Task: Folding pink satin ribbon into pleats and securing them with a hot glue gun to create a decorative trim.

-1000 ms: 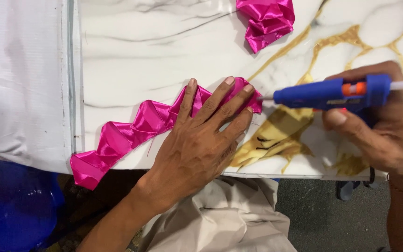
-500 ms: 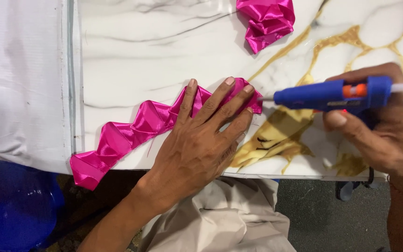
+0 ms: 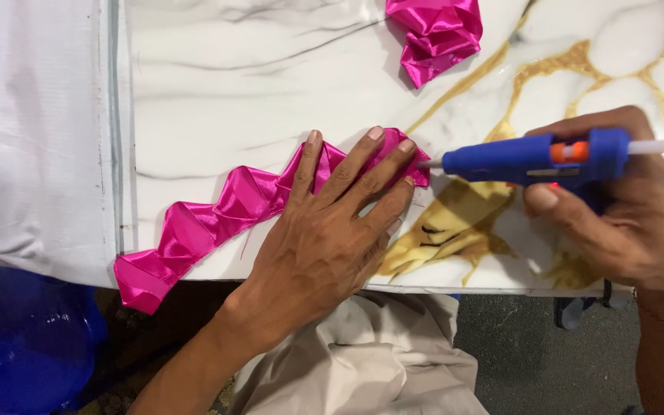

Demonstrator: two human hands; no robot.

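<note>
Around the work, a marble-patterned tabletop [image 3: 224,92] with grey and gold veins fills most of the view, edged on its left by a white cloth [image 3: 32,131]. Up near the top edge lies a crumpled piece of pink satin [image 3: 436,34], well apart from both hands. Below the table's near edge a blue rounded object [image 3: 17,346] shows at the lower left, and beige fabric [image 3: 363,361] sits under the left forearm.

Across the table runs a folded pink satin ribbon [image 3: 217,215], zigzag-pleated, its lower end hanging just over the table's near edge. The left hand [image 3: 324,238] lies flat on the ribbon's upper end, fingers [image 3: 351,165] spread and pressing the pleats down, so that part of the ribbon is hidden beneath the palm; only a pink corner peeks out past the fingertips.

To the right, the right hand [image 3: 624,215] is wrapped around a blue glue gun [image 3: 532,157], thumb along its underside. The nozzle points left and meets that exposed ribbon corner, right beside the left fingertips.
</note>
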